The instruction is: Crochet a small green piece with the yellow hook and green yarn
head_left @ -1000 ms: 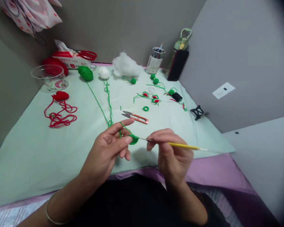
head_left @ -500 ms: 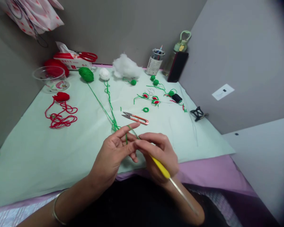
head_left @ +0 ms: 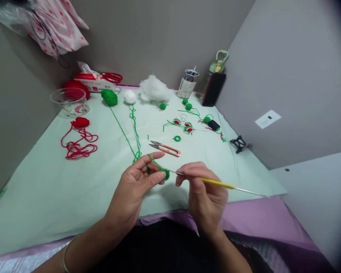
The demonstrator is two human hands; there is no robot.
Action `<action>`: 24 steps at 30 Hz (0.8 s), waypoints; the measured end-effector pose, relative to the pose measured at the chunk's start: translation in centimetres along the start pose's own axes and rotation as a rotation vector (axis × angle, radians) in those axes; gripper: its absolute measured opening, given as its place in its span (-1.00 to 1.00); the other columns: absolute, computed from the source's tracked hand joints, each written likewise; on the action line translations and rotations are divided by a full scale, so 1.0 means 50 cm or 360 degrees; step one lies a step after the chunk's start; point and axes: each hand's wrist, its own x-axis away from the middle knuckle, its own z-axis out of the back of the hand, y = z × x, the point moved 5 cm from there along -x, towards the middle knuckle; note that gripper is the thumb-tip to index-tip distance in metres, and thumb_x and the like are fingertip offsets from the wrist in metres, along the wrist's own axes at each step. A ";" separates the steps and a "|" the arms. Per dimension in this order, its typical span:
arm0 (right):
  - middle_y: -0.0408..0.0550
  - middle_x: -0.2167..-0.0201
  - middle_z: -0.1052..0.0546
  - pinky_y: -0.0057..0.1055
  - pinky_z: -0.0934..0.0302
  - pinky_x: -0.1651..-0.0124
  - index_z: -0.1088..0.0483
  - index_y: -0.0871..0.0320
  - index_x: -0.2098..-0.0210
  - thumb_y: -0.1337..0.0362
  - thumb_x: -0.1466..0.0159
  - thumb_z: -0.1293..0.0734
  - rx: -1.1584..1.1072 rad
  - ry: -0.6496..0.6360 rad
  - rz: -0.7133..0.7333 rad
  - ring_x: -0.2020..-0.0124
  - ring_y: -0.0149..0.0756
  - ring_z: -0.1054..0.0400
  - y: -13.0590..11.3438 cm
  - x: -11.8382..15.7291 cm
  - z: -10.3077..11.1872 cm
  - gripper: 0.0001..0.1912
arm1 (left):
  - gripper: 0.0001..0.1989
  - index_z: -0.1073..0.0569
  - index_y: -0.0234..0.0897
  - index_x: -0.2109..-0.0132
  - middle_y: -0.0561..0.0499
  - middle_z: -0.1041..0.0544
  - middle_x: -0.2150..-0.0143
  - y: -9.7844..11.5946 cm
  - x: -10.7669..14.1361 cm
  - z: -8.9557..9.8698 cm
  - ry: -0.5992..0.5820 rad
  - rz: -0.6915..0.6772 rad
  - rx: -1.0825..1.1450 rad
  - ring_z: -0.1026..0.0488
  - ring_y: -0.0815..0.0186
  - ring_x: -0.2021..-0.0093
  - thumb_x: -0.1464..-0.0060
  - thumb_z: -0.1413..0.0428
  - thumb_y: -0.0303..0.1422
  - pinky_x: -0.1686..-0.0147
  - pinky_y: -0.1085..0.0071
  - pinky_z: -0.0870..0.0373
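Between thumb and fingers, my left hand (head_left: 135,185) pinches a small green crochet piece (head_left: 167,174). Green yarn (head_left: 155,160) runs from that piece up over my raised left index finger. My right hand (head_left: 206,193) grips a crochet hook (head_left: 216,182) by its yellow handle. The hook's metal tip meets the edge of the green piece; whether it sits inside a loop I cannot tell. Just beyond my fingers lie orange-handled thread snips (head_left: 170,150), blades pointing left. A small green ring (head_left: 177,138) rests behind them.
At the back are a green yarn ball (head_left: 109,97), a white yarn ball (head_left: 130,97), white stuffing (head_left: 155,89), a pen holder (head_left: 188,84) and a phone (head_left: 214,90). Tangled red yarn (head_left: 81,146) lies left, near a clear plastic tub (head_left: 71,108). Red-and-green crochet pieces (head_left: 188,129) lie right of centre.
My right hand has moved right, and the hook has swung from steeply slanted to nearly level. The green crochet piece now shows at my left fingertips. The whole view has shifted slightly.
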 end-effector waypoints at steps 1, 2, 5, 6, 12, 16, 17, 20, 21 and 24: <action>-0.06 0.25 -0.55 -0.31 -0.37 0.32 -0.59 0.05 0.11 0.41 -0.42 -0.27 0.0019 0.0008 0.0016 0.34 -0.35 -0.44 -0.002 0.001 0.000 -0.75 | -0.64 -0.64 -0.12 -0.01 0.14 -0.48 0.40 0.001 0.000 0.000 -0.0001 -0.0010 -0.0005 -0.42 0.48 0.36 -0.03 -0.38 -0.40 0.23 0.56 -0.38; -0.06 0.25 -0.55 -0.31 -0.37 0.30 -0.59 0.04 0.10 0.41 -0.42 -0.27 0.0042 0.0014 0.0037 0.33 -0.34 -0.44 -0.005 0.003 0.000 -0.75 | -0.64 -0.64 -0.12 -0.01 0.14 -0.48 0.40 0.001 0.000 0.000 0.0002 -0.0019 -0.0003 -0.42 0.48 0.36 -0.03 -0.38 -0.40 0.23 0.55 -0.37; -0.05 0.23 -0.56 -0.30 -0.38 0.27 -0.58 0.04 0.06 0.44 -0.42 -0.27 0.0157 -0.0014 0.0124 0.27 -0.31 -0.46 -0.013 0.008 -0.004 -0.72 | -0.65 -0.63 -0.11 -0.01 0.14 -0.47 0.40 0.002 0.000 0.001 0.0010 -0.0041 0.0008 -0.41 0.48 0.37 -0.03 -0.39 -0.38 0.23 0.54 -0.37; -0.03 0.20 -0.56 -0.30 -0.39 0.25 -0.57 0.04 0.04 0.45 -0.41 -0.27 0.0219 -0.0044 0.0151 0.24 -0.30 -0.47 -0.015 0.010 -0.008 -0.71 | -0.65 -0.64 -0.10 0.00 0.14 -0.47 0.40 0.001 0.001 0.000 0.0005 -0.0046 0.0010 -0.41 0.47 0.36 -0.03 -0.39 -0.37 0.23 0.54 -0.38; -0.01 0.09 -0.57 -0.33 -0.44 0.20 -0.59 0.01 0.02 0.46 -0.38 -0.31 0.0410 -0.0107 0.0226 0.14 -0.29 -0.49 -0.018 0.020 -0.025 -0.69 | -0.63 -0.64 -0.11 -0.01 0.13 -0.47 0.39 -0.002 0.006 -0.005 -0.0041 -0.0008 0.0080 -0.42 0.46 0.35 -0.02 -0.40 -0.36 0.26 0.55 -0.40; -0.01 0.13 -0.57 -0.29 -0.43 0.23 -0.58 0.00 0.01 0.43 -0.40 -0.29 0.0273 -0.0080 0.0165 0.18 -0.27 -0.48 -0.013 0.023 -0.021 -0.70 | -0.62 -0.63 -0.14 -0.02 0.12 -0.46 0.38 0.005 0.008 0.000 0.0008 -0.0011 0.0078 -0.40 0.45 0.34 -0.02 -0.39 -0.38 0.27 0.54 -0.42; -0.01 0.14 -0.57 -0.30 -0.42 0.25 -0.58 0.00 0.02 0.43 -0.41 -0.28 0.0237 -0.0076 0.0147 0.20 -0.27 -0.47 -0.012 0.023 -0.020 -0.70 | -0.62 -0.63 -0.14 -0.02 0.12 -0.46 0.37 0.006 0.008 0.002 0.0022 -0.0017 0.0078 -0.40 0.45 0.34 -0.01 -0.39 -0.38 0.27 0.54 -0.42; -0.02 0.19 -0.55 -0.32 -0.38 0.31 -0.58 0.02 0.04 0.41 -0.42 -0.27 0.0151 -0.0062 0.0112 0.28 -0.31 -0.45 -0.011 0.019 -0.017 -0.72 | -0.63 -0.63 -0.14 -0.02 0.11 -0.46 0.34 0.010 0.008 0.005 0.0052 -0.0050 0.0075 -0.40 0.46 0.34 -0.02 -0.38 -0.39 0.26 0.54 -0.42; -0.03 0.21 -0.55 -0.32 -0.37 0.32 -0.58 0.03 0.05 0.40 -0.43 -0.27 0.0122 -0.0051 0.0100 0.31 -0.32 -0.45 -0.010 0.017 -0.017 -0.73 | -0.64 -0.63 -0.14 -0.01 0.11 -0.46 0.34 0.011 0.008 0.006 0.0059 -0.0059 0.0070 -0.40 0.46 0.34 -0.02 -0.38 -0.39 0.26 0.54 -0.42; -0.05 0.23 -0.53 -0.32 -0.36 0.34 -0.57 0.03 0.08 0.38 -0.43 -0.27 0.0056 -0.0019 0.0059 0.36 -0.34 -0.43 -0.007 0.014 -0.017 -0.75 | -0.68 -0.64 -0.15 0.04 0.11 -0.47 0.35 0.011 0.010 0.010 0.0095 -0.0109 0.0041 -0.41 0.46 0.33 -0.01 -0.39 -0.40 0.26 0.55 -0.42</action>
